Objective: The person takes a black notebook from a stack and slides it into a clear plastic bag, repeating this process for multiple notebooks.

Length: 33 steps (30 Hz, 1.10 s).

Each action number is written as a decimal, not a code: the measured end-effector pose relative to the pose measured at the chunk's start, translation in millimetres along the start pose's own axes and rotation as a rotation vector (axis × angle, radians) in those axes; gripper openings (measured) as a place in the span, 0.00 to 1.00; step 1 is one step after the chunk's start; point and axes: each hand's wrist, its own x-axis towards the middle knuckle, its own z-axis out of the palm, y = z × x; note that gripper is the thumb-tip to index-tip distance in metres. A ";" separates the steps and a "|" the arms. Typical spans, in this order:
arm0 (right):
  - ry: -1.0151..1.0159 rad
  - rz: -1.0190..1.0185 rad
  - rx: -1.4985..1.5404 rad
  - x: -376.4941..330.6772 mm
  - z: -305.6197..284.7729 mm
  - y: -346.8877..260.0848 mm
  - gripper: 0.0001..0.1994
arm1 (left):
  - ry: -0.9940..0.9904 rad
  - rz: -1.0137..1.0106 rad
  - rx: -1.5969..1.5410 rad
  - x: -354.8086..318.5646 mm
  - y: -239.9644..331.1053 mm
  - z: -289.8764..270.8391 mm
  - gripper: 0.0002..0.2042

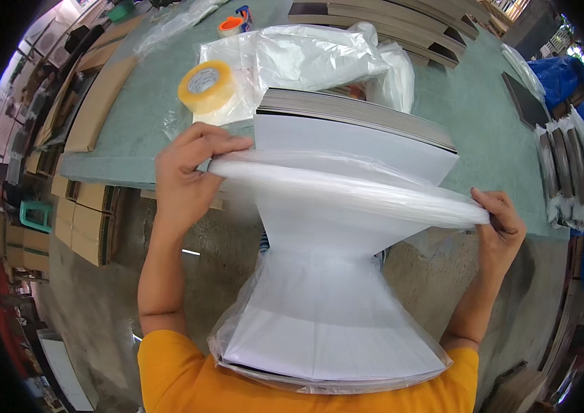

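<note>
A thick stack of flat sheets [357, 141], white on top with grey-brown layered edges, runs from the table toward my chest. A clear plastic bag [347, 189] encloses its near part, and the bag's bunched rim stretches across the stack. My left hand [192, 168] pinches the rim at the left, thumb and fingers closed on it. At the right, my right hand [502, 224] grips the other end of the same rim. The far end of the stack sticks out uncovered beyond the bag.
On the green table [481, 138] lie a yellow tape roll [204, 86], folded clear plastic bags [305, 58] and an orange-and-blue tape dispenser [235, 24]. Long grey boards [381, 27] are stacked at the back. Plastic-wrapped bundles [574, 168] stand at the right, cardboard pieces [102, 103] at the left.
</note>
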 end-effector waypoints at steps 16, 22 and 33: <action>-0.536 0.220 1.046 -26.6 -2.0 49.5 0.09 | -0.423 -0.237 -1.301 -66.9 -57.7 15.7 0.09; -0.608 1.075 1.006 -146.4 106.4 174.0 0.08 | -0.664 -1.169 -1.435 -180.0 -123.3 110.0 0.16; -0.435 0.900 0.257 -130.0 120.8 165.6 0.05 | -0.813 -0.846 -0.589 -170.3 -86.6 111.6 0.09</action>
